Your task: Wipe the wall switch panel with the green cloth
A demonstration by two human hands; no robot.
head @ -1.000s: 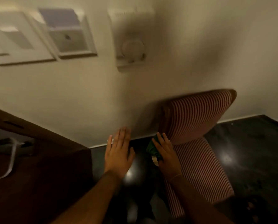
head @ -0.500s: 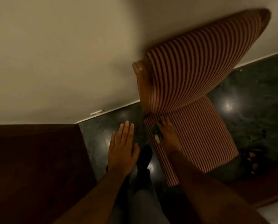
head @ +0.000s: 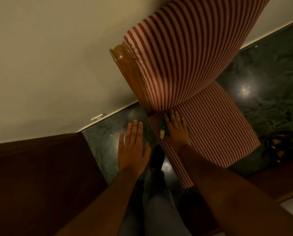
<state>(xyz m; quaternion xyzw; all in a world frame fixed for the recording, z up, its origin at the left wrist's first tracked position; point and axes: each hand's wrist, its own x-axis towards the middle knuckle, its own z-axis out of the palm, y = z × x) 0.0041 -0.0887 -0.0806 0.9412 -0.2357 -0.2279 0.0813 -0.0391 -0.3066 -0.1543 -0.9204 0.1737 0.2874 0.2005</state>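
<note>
The green cloth [head: 163, 127] lies bunched on the striped seat of a chair [head: 219, 126], near the seat's back left corner, a pale tag sticking out at its near edge. My right hand [head: 176, 131] rests on top of it, fingers stretched over the cloth and pressing it to the seat. My left hand [head: 133, 150] hovers flat over the dark floor to the left of the chair, fingers apart, holding nothing. The wall switch panel is out of view.
The chair's red-and-white striped backrest [head: 185, 57] with its wooden frame leans against the cream wall [head: 48, 65]. A dark wooden cabinet [head: 36, 176] fills the lower left. My leg [head: 159, 210] stands on glossy dark floor [head: 270, 74]. Footwear [head: 276, 147] lies at right.
The view has tipped down from the wall panels to the chair and floor. My right hand carried the green cloth down onto the chair seat. The left hand stayed open.
</note>
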